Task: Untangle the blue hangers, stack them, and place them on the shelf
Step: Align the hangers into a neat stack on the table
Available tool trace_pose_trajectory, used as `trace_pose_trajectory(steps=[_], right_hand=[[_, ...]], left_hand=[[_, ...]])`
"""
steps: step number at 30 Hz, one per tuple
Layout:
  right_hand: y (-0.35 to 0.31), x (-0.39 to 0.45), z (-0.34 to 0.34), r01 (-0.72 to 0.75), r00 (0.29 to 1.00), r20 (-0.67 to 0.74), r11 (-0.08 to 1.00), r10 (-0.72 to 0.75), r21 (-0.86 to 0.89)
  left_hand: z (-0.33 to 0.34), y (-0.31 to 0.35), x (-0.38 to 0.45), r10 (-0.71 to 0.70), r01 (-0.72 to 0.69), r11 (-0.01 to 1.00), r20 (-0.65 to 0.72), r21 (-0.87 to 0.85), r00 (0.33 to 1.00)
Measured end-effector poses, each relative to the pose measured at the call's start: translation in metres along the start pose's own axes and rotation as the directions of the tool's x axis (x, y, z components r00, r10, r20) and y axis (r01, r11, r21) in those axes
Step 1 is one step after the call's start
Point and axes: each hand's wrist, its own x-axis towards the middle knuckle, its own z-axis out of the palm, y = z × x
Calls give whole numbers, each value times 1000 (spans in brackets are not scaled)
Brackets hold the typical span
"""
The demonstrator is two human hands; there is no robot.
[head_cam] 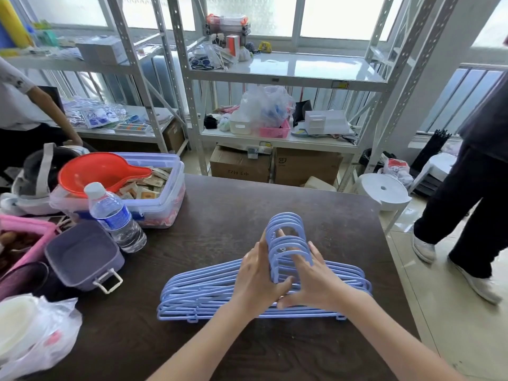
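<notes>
Several light blue plastic hangers (198, 295) lie in one stack on the dark wooden table (247, 204), hooks pointing away from me. My left hand (257, 273) wraps the hook necks from the left, fingers curled around them. From the right, my right hand (310, 281) presses against the same necks, its fingers spread across the hooks. Both hands cover the middle of the stack. The white metal shelf (316, 64) stands behind the table, its upper board partly bare on the right.
On the table's left are a water bottle (114, 215), a clear bin (165, 199) with a red scoop (96, 171), a purple box (82, 257) and bagged items (38, 334). A white stool (383, 191) and a standing person (472, 188) are to the right. Another person (24, 105) is at the left.
</notes>
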Motion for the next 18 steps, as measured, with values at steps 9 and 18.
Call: trace_pose_trajectory(steps=[9,18], right_hand=[[64,-28,16,-173,969,-219,952,118,-252],[101,-58,27,-302,891,-367,953,268,-37]], left_hand=[[-40,-53,-18,225,-269,817,148,510,963],[-86,-134,-62,-77,80,901,-23,427,997]])
